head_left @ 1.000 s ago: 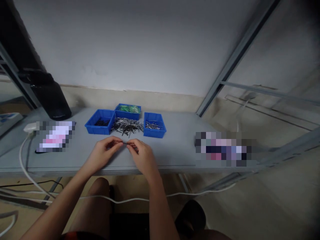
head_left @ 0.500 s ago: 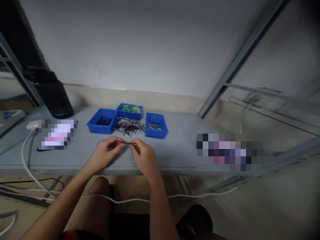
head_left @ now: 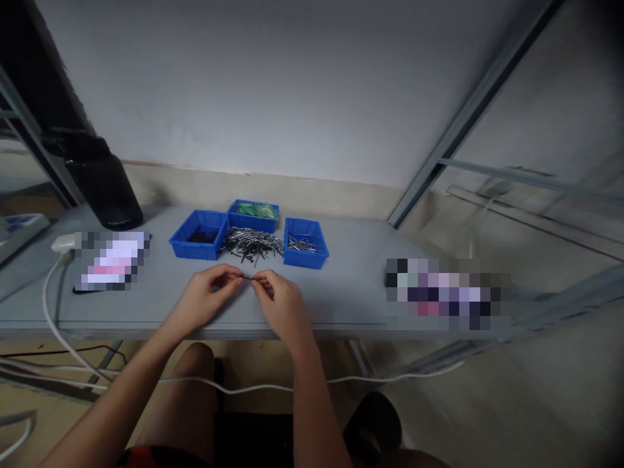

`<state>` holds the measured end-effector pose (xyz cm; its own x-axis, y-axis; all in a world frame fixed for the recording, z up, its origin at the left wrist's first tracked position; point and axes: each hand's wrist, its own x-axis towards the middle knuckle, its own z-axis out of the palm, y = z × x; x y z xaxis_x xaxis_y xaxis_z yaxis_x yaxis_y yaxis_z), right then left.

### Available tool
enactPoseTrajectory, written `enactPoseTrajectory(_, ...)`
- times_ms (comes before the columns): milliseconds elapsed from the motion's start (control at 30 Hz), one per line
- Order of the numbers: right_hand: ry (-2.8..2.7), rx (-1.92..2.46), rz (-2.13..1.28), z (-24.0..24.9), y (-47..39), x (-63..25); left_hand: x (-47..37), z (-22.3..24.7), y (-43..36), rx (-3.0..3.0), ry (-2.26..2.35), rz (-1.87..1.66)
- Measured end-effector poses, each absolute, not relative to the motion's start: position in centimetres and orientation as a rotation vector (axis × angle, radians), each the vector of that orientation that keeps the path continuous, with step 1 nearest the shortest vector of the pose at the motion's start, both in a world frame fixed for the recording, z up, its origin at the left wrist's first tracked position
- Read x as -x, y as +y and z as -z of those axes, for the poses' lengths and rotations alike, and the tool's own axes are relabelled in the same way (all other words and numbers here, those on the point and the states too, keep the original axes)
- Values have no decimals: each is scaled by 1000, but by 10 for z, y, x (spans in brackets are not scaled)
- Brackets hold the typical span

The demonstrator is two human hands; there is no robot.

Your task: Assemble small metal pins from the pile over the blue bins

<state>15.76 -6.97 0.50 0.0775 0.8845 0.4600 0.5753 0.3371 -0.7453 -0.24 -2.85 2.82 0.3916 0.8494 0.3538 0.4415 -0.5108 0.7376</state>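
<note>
Between my two hands, just above the grey tabletop, is a small thin dark rod [head_left: 247, 277], too small to name more closely. My left hand [head_left: 214, 289] pinches its left end, and my right hand [head_left: 275, 292] pinches the right end. Beyond the fingertips lies a loose pile of thin metal pins [head_left: 253, 242], some silvery and some dark. A blue bin [head_left: 195, 251] with dark small parts stands left of the pile. Another blue bin [head_left: 306, 260] at the right holds silvery pins. Behind the pile a third blue bin [head_left: 253, 224] contains green and clear pieces.
A black bottle [head_left: 104, 185] stands at the back left, near a blurred-out phone-like device [head_left: 112, 261] and a white plug with its cable [head_left: 65, 244]. A pixelated item [head_left: 443, 289] lies on the right. Metal frame posts [head_left: 443, 153] flank the table [head_left: 351, 292].
Both hands keep the same pinch on the small dark rod, almost unmoved. The view has shifted very slightly, and the bins and pile stay where they were.
</note>
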Motion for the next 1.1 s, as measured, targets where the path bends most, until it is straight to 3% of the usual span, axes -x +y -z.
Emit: enactPoseTrajectory(1100, -1591, 1308, -407, -6, -71, -159, 4, -24, -26, -2128, 1065, -905)
